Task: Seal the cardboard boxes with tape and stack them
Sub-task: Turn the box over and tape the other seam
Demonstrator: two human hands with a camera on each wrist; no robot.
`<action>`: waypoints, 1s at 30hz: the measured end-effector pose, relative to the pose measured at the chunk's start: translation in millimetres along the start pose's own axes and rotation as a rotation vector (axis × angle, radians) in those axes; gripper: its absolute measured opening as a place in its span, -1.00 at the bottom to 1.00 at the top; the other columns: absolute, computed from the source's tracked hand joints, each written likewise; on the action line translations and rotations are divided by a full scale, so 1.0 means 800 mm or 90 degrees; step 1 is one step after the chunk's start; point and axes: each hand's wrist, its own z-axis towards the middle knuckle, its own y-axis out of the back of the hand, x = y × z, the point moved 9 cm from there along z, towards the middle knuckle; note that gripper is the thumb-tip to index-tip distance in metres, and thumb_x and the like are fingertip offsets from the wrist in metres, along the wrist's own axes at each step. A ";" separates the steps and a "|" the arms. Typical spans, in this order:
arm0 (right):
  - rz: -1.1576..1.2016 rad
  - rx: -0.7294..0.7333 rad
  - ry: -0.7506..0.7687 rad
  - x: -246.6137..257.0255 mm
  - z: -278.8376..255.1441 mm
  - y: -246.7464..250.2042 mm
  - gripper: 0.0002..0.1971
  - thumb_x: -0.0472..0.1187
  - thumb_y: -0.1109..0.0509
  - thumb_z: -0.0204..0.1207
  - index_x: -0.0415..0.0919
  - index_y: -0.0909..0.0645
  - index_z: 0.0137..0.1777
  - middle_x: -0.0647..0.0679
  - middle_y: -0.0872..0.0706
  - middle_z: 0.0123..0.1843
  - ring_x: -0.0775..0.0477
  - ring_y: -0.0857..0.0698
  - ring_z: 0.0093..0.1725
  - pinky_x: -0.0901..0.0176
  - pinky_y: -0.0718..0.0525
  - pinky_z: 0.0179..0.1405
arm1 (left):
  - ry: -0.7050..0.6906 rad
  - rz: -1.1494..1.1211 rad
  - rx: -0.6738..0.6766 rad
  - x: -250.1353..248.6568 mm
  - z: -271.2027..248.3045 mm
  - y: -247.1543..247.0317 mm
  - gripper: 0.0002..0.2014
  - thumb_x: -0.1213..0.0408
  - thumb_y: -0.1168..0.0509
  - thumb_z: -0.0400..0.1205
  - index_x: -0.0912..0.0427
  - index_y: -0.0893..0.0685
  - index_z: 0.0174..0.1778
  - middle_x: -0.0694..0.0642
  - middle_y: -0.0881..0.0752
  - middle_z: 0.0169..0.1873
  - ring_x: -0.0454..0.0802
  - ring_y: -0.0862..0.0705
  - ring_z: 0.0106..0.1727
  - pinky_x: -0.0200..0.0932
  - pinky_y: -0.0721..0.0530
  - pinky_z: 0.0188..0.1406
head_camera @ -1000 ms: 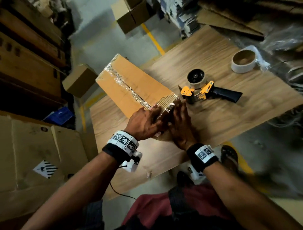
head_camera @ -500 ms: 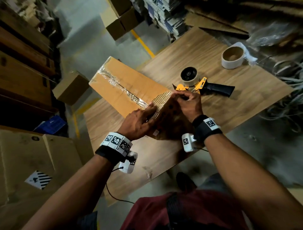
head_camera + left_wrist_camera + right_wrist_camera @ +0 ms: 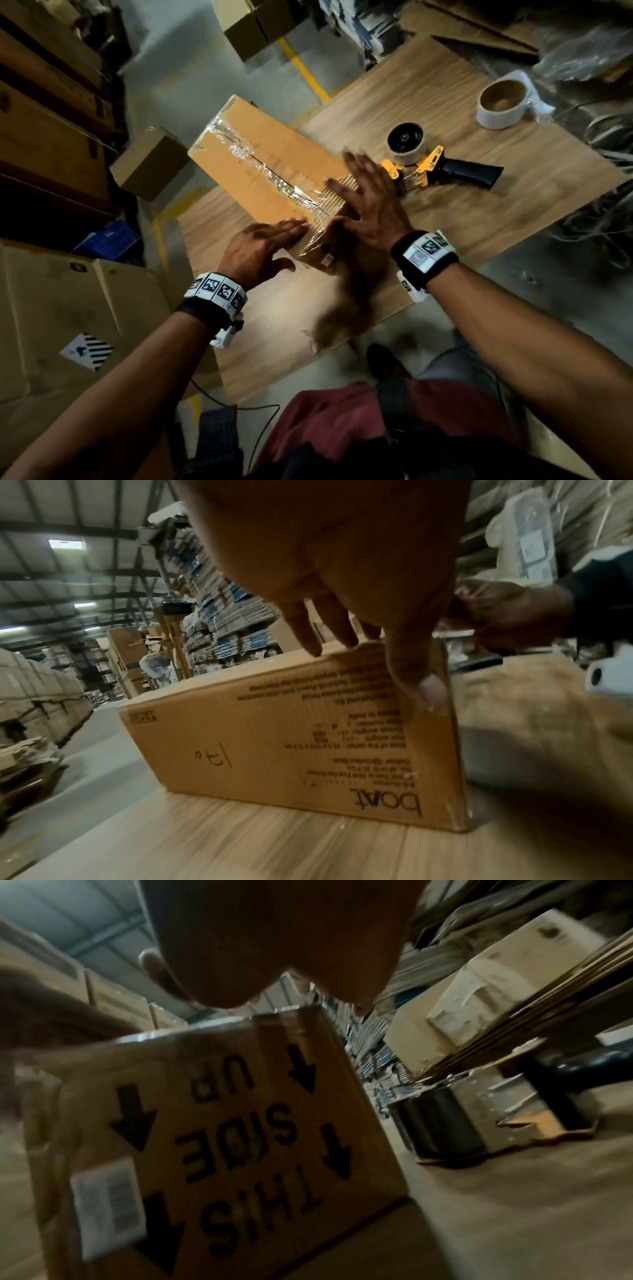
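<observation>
The cardboard box (image 3: pixel 274 171) lay on the desk (image 3: pixel 479 212), printed "boAt" and an inverted "THIS SIDE UP", its top seam covered with clear tape (image 3: pixel 260 164). The left hand (image 3: pixel 263 246) and right hand (image 3: pixel 370 202) lay flat, fingers (image 3: pixel 308 631) straight, at its near end. The tape dispenser (image 3: pixel 435 164) lay just beside the box.

Both hands (image 3: pixel 263 245) (image 3: pixel 368 202) seemingly flat, open
</observation>
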 end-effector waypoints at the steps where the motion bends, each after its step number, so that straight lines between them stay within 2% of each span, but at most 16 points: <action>1: -0.018 0.040 0.012 0.005 0.000 -0.013 -0.29 0.46 -0.15 0.63 0.14 -0.47 0.68 -0.27 -0.20 0.82 -0.39 -0.14 0.80 -0.47 -0.22 0.66 | -0.009 0.024 -0.028 -0.001 0.002 0.003 -0.30 -0.03 -0.57 0.58 0.07 -0.58 0.64 0.04 -0.63 0.55 0.09 -0.68 0.50 0.22 -0.74 0.28; 3: -0.015 0.062 0.009 0.001 -0.004 -0.028 -0.26 0.52 -0.09 0.59 0.16 -0.51 0.65 -0.25 -0.23 0.81 -0.41 -0.14 0.79 -0.53 -0.22 0.64 | -0.017 0.048 -0.061 -0.002 0.003 0.004 -0.40 -0.15 -0.39 0.66 0.06 -0.64 0.58 0.04 -0.70 0.47 0.04 -0.73 0.43 0.14 -0.73 0.20; 4: -0.017 0.052 0.007 0.000 -0.004 -0.029 -0.25 0.52 -0.14 0.57 0.16 -0.51 0.65 -0.26 -0.24 0.81 -0.42 -0.15 0.79 -0.55 -0.21 0.63 | -0.016 0.054 -0.072 -0.002 0.002 0.004 -0.40 -0.19 -0.34 0.66 0.05 -0.66 0.57 0.02 -0.71 0.46 0.01 -0.74 0.42 0.12 -0.72 0.20; 6: -0.057 0.054 0.025 -0.001 -0.004 -0.026 -0.18 0.42 -0.45 0.46 0.16 -0.42 0.69 -0.27 -0.19 0.82 -0.41 -0.10 0.80 -0.61 -0.18 0.62 | -0.011 0.058 -0.075 0.000 -0.001 0.000 -0.37 -0.25 -0.32 0.66 0.02 -0.65 0.58 -0.01 -0.69 0.48 -0.05 -0.71 0.45 0.10 -0.67 0.27; 7: -0.072 0.070 0.032 -0.003 -0.004 -0.026 -0.06 0.36 -0.59 0.34 0.17 -0.37 0.71 -0.25 -0.14 0.83 -0.39 -0.04 0.81 -0.64 -0.14 0.63 | -0.009 0.060 -0.074 0.002 -0.001 -0.002 -0.34 -0.28 -0.34 0.64 0.01 -0.64 0.59 -0.03 -0.67 0.51 -0.08 -0.69 0.47 0.11 -0.64 0.31; 8: -0.077 0.085 0.028 -0.005 -0.004 -0.026 0.02 0.41 -0.61 0.26 0.17 -0.35 0.73 -0.24 -0.10 0.84 -0.35 0.02 0.82 -0.65 -0.08 0.64 | -0.007 0.064 -0.074 0.003 -0.001 -0.004 -0.30 -0.32 -0.35 0.62 0.01 -0.63 0.60 -0.05 -0.65 0.53 -0.10 -0.67 0.49 0.12 -0.61 0.35; 10: -0.082 0.086 -0.009 0.000 -0.003 -0.022 0.10 0.72 -0.34 0.21 0.17 -0.37 0.72 -0.22 -0.06 0.86 -0.35 0.09 0.83 -0.67 0.04 0.65 | -0.001 0.067 -0.080 0.004 -0.002 -0.008 -0.26 -0.37 -0.35 0.61 0.01 -0.63 0.62 -0.06 -0.63 0.55 -0.14 -0.62 0.53 0.13 -0.56 0.41; 12: -0.096 0.064 -0.062 0.010 -0.006 -0.022 0.14 0.83 -0.19 0.17 0.19 -0.43 0.69 -0.23 -0.05 0.86 -0.38 0.07 0.83 -0.71 0.08 0.62 | 0.004 0.070 -0.101 0.004 -0.004 -0.012 -0.28 -0.38 -0.33 0.64 0.01 -0.63 0.62 -0.06 -0.62 0.56 -0.15 -0.60 0.54 0.12 -0.51 0.46; 15: -0.117 0.025 -0.115 0.022 -0.015 -0.024 0.12 0.83 -0.20 0.16 0.19 -0.48 0.66 -0.23 -0.06 0.85 -0.38 0.04 0.83 -0.71 0.08 0.61 | 0.009 0.072 -0.123 0.004 -0.008 -0.018 -0.31 -0.32 -0.39 0.65 0.00 -0.61 0.63 -0.06 -0.59 0.58 -0.14 -0.59 0.57 0.19 -0.49 0.49; 18: -0.093 0.008 -0.117 0.020 -0.018 -0.026 0.12 0.82 -0.22 0.17 0.17 -0.49 0.66 -0.22 -0.11 0.84 -0.39 0.00 0.82 -0.67 0.06 0.63 | 0.015 0.069 -0.142 0.000 -0.009 -0.017 -0.33 -0.26 -0.43 0.65 0.01 -0.62 0.62 -0.05 -0.60 0.57 -0.13 -0.60 0.57 0.19 -0.49 0.49; 20: -0.097 0.017 -0.103 0.018 -0.019 -0.029 0.13 0.81 -0.25 0.16 0.18 -0.46 0.68 -0.20 -0.11 0.85 -0.39 0.01 0.82 -0.68 0.06 0.63 | 0.018 0.071 -0.156 -0.004 -0.009 -0.012 -0.37 -0.24 -0.38 0.68 0.01 -0.64 0.60 -0.04 -0.61 0.56 -0.12 -0.60 0.56 0.20 -0.49 0.48; 23: -0.124 0.055 -0.076 0.010 -0.019 -0.035 0.07 0.69 -0.39 0.19 0.24 -0.38 0.71 -0.18 -0.09 0.85 -0.40 0.02 0.82 -0.67 0.08 0.65 | 0.043 0.054 -0.192 -0.008 -0.009 -0.007 -0.51 -0.14 -0.29 0.77 0.03 -0.70 0.54 0.00 -0.67 0.51 -0.09 -0.63 0.55 0.23 -0.51 0.46; 25: -0.135 0.058 -0.069 0.006 -0.020 -0.033 0.03 0.69 -0.34 0.24 0.26 -0.37 0.71 -0.17 -0.10 0.85 -0.40 0.02 0.82 -0.66 0.07 0.65 | 0.056 0.048 -0.204 -0.010 -0.009 -0.008 -0.51 -0.15 -0.31 0.76 0.04 -0.70 0.54 0.02 -0.68 0.49 -0.07 -0.63 0.54 0.25 -0.50 0.47; 27: -0.121 0.050 -0.068 0.006 -0.020 -0.032 0.00 0.74 -0.23 0.30 0.27 -0.38 0.71 -0.16 -0.11 0.85 -0.37 0.02 0.82 -0.66 0.07 0.64 | 0.060 0.037 -0.197 -0.010 -0.012 -0.014 -0.40 -0.26 -0.31 0.73 0.03 -0.66 0.58 0.02 -0.64 0.54 -0.06 -0.59 0.58 0.27 -0.46 0.52; 29: -0.113 0.043 -0.066 0.008 -0.020 -0.030 -0.12 0.68 -0.14 0.43 0.27 -0.40 0.70 -0.15 -0.13 0.85 -0.37 0.01 0.82 -0.64 0.07 0.65 | 0.052 0.027 -0.195 -0.009 -0.016 -0.019 -0.37 -0.30 -0.30 0.72 -0.01 -0.63 0.61 0.02 -0.59 0.59 -0.05 -0.55 0.63 0.25 -0.39 0.58; 30: -0.111 0.038 -0.065 0.008 -0.020 -0.030 -0.20 0.62 -0.10 0.52 0.27 -0.41 0.69 -0.15 -0.14 0.85 -0.37 -0.01 0.82 -0.62 0.06 0.66 | 0.046 0.035 -0.197 -0.010 -0.018 -0.021 -0.41 -0.26 -0.32 0.73 -0.03 -0.63 0.61 0.02 -0.58 0.61 -0.04 -0.54 0.64 0.25 -0.38 0.59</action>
